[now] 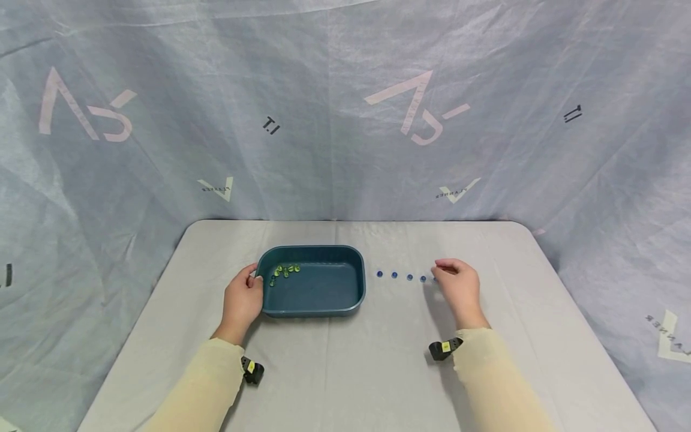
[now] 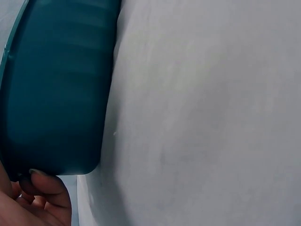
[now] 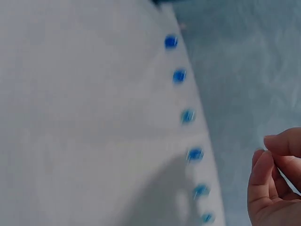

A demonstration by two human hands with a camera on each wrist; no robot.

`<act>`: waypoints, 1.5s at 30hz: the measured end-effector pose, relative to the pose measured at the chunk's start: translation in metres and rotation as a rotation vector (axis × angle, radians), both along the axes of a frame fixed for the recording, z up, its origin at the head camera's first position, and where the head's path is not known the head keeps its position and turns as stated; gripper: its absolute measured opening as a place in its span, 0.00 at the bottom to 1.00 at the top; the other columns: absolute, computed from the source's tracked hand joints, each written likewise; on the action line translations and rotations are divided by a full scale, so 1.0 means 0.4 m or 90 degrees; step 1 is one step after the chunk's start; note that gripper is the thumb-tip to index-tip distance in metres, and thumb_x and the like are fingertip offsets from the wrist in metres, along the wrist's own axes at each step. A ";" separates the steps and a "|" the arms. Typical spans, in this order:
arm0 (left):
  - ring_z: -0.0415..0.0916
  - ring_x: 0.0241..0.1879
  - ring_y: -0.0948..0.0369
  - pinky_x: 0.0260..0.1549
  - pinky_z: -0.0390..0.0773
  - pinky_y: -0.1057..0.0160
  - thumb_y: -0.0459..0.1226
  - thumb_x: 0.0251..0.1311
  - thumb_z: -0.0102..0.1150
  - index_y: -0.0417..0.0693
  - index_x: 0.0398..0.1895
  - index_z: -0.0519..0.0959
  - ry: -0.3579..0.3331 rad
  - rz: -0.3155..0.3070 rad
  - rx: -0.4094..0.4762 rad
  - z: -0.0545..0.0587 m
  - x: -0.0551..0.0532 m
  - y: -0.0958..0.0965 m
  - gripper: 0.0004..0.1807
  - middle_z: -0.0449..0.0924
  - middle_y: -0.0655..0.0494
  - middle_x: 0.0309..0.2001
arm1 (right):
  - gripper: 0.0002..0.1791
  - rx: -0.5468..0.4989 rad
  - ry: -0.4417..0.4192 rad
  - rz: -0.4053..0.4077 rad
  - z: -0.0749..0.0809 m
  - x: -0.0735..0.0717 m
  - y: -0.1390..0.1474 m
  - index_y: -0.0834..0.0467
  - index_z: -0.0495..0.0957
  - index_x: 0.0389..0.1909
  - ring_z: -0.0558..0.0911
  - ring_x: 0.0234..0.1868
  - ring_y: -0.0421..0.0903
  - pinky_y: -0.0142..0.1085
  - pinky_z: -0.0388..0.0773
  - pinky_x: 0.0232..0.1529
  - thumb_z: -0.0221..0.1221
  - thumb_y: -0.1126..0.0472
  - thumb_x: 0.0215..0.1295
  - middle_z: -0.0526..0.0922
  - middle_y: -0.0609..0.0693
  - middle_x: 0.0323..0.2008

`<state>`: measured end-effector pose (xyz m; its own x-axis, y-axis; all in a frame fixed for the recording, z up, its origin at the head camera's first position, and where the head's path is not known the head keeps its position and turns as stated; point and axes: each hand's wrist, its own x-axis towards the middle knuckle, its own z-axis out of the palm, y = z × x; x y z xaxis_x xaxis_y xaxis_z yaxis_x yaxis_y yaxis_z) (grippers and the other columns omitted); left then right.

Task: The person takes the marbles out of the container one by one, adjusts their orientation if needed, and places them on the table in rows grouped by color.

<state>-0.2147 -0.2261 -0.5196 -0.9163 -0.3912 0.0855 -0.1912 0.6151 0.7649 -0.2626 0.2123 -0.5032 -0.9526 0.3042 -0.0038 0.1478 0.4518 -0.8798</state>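
A dark teal rectangular tray (image 1: 318,313) lies on the table; my left hand (image 1: 242,298) grips its left rim. In the left wrist view, the curled fingers (image 2: 49,190) touch the tray's corner. Several yellow-green glass beads (image 1: 286,271) are grouped inside the tray at its left end. To the right of the tray runs a row of small blue glass beads (image 1: 409,277), spaced apart. My right hand (image 1: 460,289) hovers at the row's right end, partly hiding a bead. Its thumb (image 3: 284,142) and forefinger tips nearly meet; whether something small sits between them is hidden.
A pale cloth covers the table (image 1: 372,366), whose rounded far edge meets a grey printed curtain (image 1: 324,150). Both wrists carry small black cameras, such as the right wrist camera (image 1: 442,349). The right arm casts a shadow near the beads.
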 end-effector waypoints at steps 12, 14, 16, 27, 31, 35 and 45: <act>0.64 0.26 0.56 0.26 0.63 0.60 0.39 0.67 0.46 0.48 0.62 0.71 -0.016 -0.002 0.005 -0.009 -0.002 0.003 0.20 0.66 0.52 0.28 | 0.08 0.009 0.066 0.179 0.055 0.008 -0.166 0.52 0.82 0.40 0.79 0.36 0.44 0.38 0.76 0.35 0.63 0.60 0.58 0.80 0.48 0.36; 0.64 0.26 0.56 0.26 0.63 0.60 0.39 0.67 0.46 0.47 0.62 0.71 -0.015 -0.001 0.004 -0.008 -0.002 0.002 0.20 0.66 0.52 0.28 | 0.08 0.014 0.076 0.211 0.061 0.010 -0.200 0.52 0.82 0.40 0.79 0.35 0.44 0.38 0.76 0.34 0.63 0.61 0.58 0.80 0.47 0.35; 0.64 0.27 0.56 0.26 0.64 0.59 0.39 0.67 0.46 0.47 0.62 0.71 -0.015 0.000 0.004 -0.006 -0.001 0.001 0.20 0.66 0.52 0.28 | 0.08 0.027 0.089 0.242 0.066 0.012 -0.234 0.53 0.82 0.40 0.79 0.35 0.43 0.38 0.77 0.35 0.63 0.62 0.58 0.80 0.46 0.35; 0.64 0.26 0.56 0.27 0.63 0.59 0.39 0.68 0.46 0.48 0.62 0.71 -0.020 0.003 0.009 -0.002 -0.003 0.001 0.20 0.66 0.52 0.28 | 0.09 0.109 0.144 0.397 0.080 0.011 -0.380 0.52 0.81 0.42 0.77 0.34 0.38 0.33 0.75 0.35 0.62 0.63 0.60 0.78 0.43 0.36; 0.63 0.25 0.56 0.27 0.62 0.59 0.39 0.68 0.46 0.48 0.62 0.70 -0.019 -0.005 0.008 -0.002 -0.006 -0.001 0.21 0.65 0.52 0.28 | 0.09 0.203 0.151 0.472 0.090 0.009 -0.428 0.51 0.80 0.44 0.75 0.34 0.36 0.31 0.74 0.35 0.60 0.61 0.62 0.77 0.42 0.38; 0.63 0.25 0.56 0.27 0.63 0.59 0.39 0.68 0.46 0.48 0.62 0.70 -0.017 -0.003 0.004 -0.001 -0.006 -0.003 0.20 0.66 0.52 0.28 | 0.11 0.260 0.142 0.536 0.105 0.006 -0.479 0.52 0.79 0.46 0.74 0.35 0.35 0.30 0.73 0.36 0.59 0.60 0.63 0.76 0.42 0.39; 0.64 0.25 0.56 0.26 0.63 0.59 0.39 0.67 0.47 0.49 0.60 0.72 -0.010 0.001 0.002 -0.006 -0.006 -0.004 0.19 0.66 0.53 0.27 | 0.13 0.346 0.135 0.624 0.119 -0.035 -0.582 0.51 0.79 0.48 0.75 0.40 0.36 0.29 0.72 0.41 0.59 0.60 0.63 0.78 0.47 0.43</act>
<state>-0.2170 -0.2277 -0.5219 -0.9167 -0.3933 0.0706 -0.2040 0.6124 0.7638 -0.2766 -0.0206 -0.4558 -0.7464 -0.6593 0.0904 -0.6075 0.6197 -0.4969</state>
